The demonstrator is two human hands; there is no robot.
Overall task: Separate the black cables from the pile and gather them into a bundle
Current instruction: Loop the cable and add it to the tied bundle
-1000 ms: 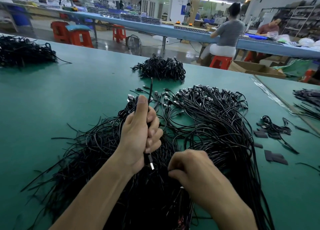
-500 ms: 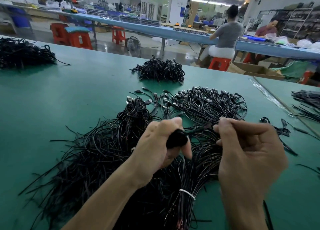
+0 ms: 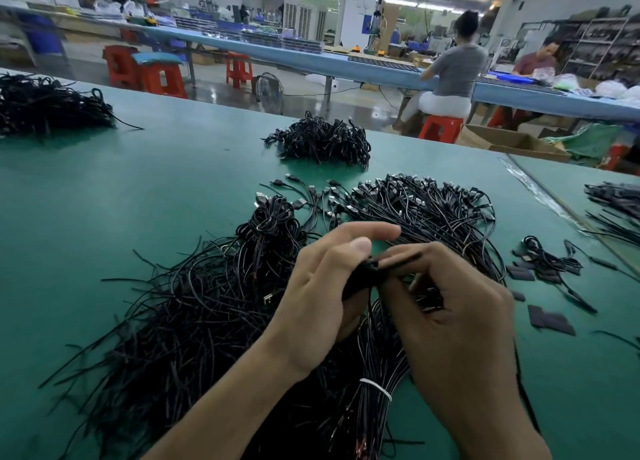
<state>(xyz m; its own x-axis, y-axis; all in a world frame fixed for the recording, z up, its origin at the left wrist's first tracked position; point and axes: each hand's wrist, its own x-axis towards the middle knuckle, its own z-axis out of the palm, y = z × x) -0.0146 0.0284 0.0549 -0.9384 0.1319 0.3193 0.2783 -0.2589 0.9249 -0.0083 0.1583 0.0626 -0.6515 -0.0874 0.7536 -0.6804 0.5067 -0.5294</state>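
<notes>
The cables [image 3: 194, 314] lie in a wide, loose pile across the centre and lower half of the frame on the green table [image 3: 104, 200]. A fan of plug ends [image 3: 415, 207] spreads above the hands. The left hand [image 3: 322, 297] is clenched round a small dark clump [image 3: 362, 278] of cable just above the pile, thumb on top and forefinger stretched out over it. The right hand [image 3: 457, 328] meets it from the right, its curled fingers pinching the same clump.

The cables look thin, light and limp, with a little spring. They should lift easily but drag their neighbours along, and the plug ends are likely to snag in the tangle. The best hold is probably close behind the plug ends, where strands run side by side. Another is at the white tie [image 3: 375, 388], which binds some of them at lower centre.

Whether the clump is one coiled cable or several cannot be told, as the fingers cover most of it. The pile's near end is cut off by the bottom edge, and the reddish wire tips there are blurred. A further heap [image 3: 322, 141] sits at upper centre, too small to read in detail.
</notes>
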